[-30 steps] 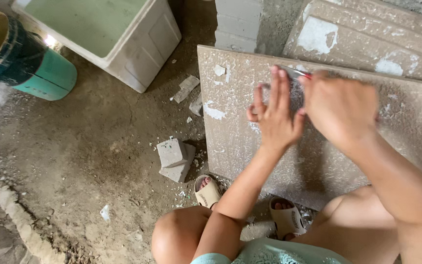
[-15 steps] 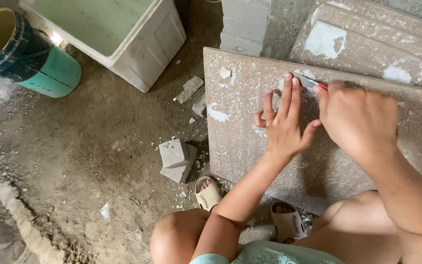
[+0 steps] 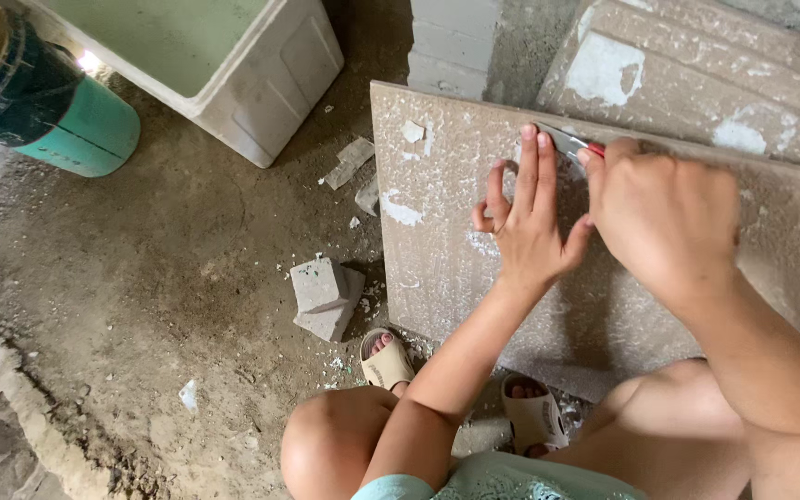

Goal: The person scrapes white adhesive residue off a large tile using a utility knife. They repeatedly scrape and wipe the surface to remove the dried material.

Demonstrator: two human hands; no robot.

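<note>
A large brown tile (image 3: 446, 241) leans in front of me, its back speckled with white mortar patches. My right hand (image 3: 664, 218) grips a scraper with a red handle and a metal blade (image 3: 562, 141), the blade laid against the tile near its top edge. My left hand (image 3: 527, 222) rests flat on the tile beside the blade, two fingers stretched up along it, the others curled. I am squatting, with my knees and sandalled feet just below the tile.
More tiles (image 3: 687, 74) lean behind, at the top right. A white plastic tub (image 3: 270, 83) and a teal bucket (image 3: 76, 130) stand on the dirt floor at the top left. Two small grey blocks (image 3: 324, 296) and mortar chips lie left of the tile.
Both hands and the scraper stay at the same spot on the tile, shifting only slightly; the view has swayed a little.
</note>
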